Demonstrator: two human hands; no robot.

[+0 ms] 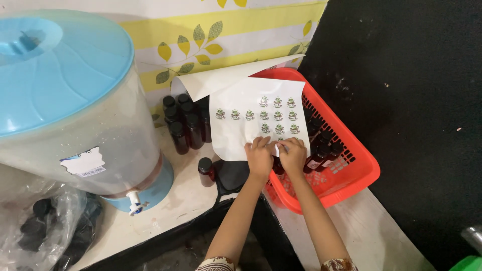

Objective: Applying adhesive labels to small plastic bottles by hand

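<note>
Hands met at the sticker sheet's point(261, 118) lower edge, your left hand point(259, 158) pinning it flat on the red basket point(351, 173) while your right hand point(292, 154) pinched one label, by the worktop's point(165, 211) right edge.

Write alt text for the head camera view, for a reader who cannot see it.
Both hands, left hand and right hand, pick at a sticker sheet lying over a red basket of dark bottles. More bottles stand beside a large dispenser with a blue lid.
</note>
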